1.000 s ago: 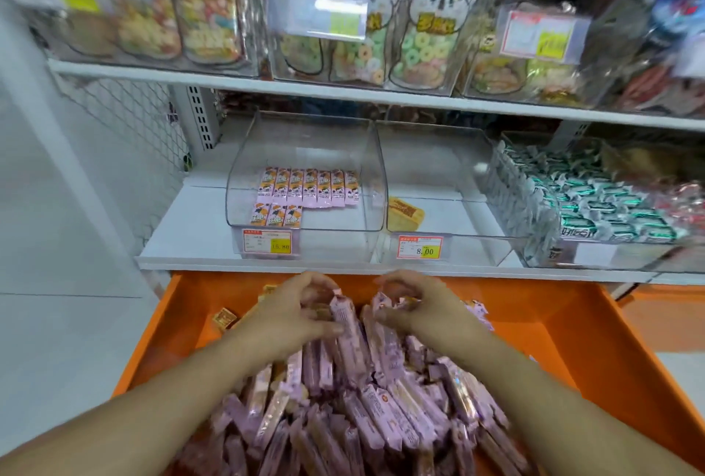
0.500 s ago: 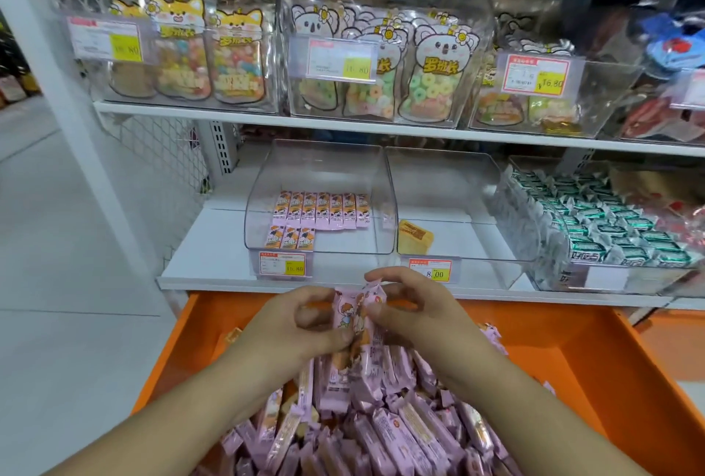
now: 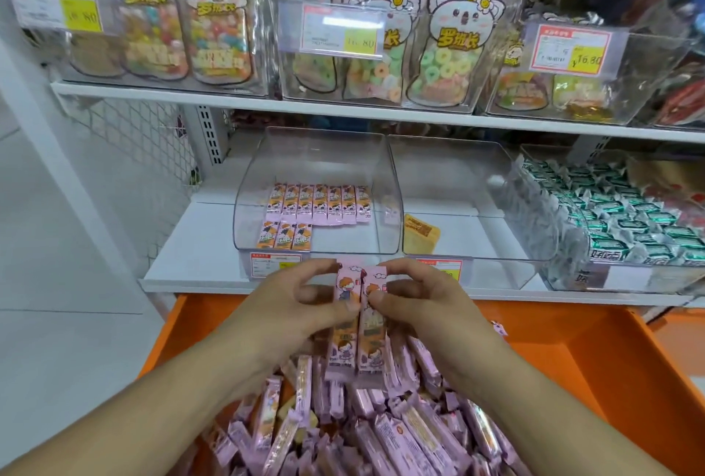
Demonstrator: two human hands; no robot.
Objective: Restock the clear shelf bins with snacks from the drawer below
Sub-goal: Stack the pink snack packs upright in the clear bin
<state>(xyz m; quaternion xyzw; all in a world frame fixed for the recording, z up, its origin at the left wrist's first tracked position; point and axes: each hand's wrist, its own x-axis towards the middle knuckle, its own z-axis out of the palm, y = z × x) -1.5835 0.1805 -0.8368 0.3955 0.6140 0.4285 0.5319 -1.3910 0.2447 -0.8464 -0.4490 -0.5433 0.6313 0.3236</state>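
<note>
Both hands pinch pink snack bars upright.

A white lower shelf runs across the middle of the frame, carrying three clear bins side by side: the left bin, the middle bin and the right bin. The upper shelf above carries more clear bins of bagged sweets.

Views: I have one, the head camera, so nothing is shared.
Position: it sits above the orange drawer, close to the shelving.
Facing: forward and down, toward the white shelf edge.
Nearness: both forearms fill my lower frame.
Reach: wide-angle, taking in two shelf levels.
</note>
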